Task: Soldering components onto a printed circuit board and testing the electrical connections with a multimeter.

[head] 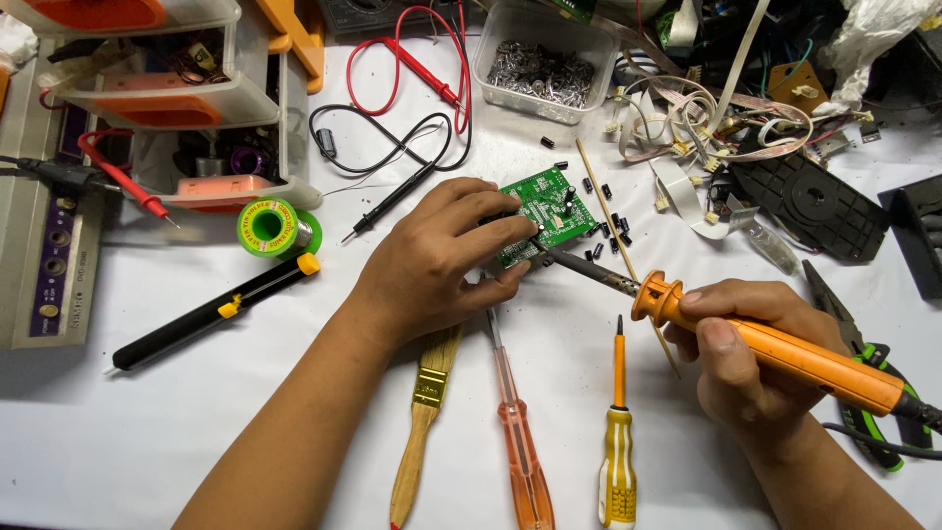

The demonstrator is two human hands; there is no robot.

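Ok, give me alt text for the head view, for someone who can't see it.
The right hand holds an orange soldering iron with its tip at a small green circuit board, which the left hand steadies on a white table. Near the hands lie a paintbrush, two screwdrivers, a solder spool and multimeter leads.

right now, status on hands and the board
Left hand pinning green circuit board on the table. Right hand gripping orange soldering iron, tip at board's edge. Loose black capacitors and a thin wooden stick beside it.
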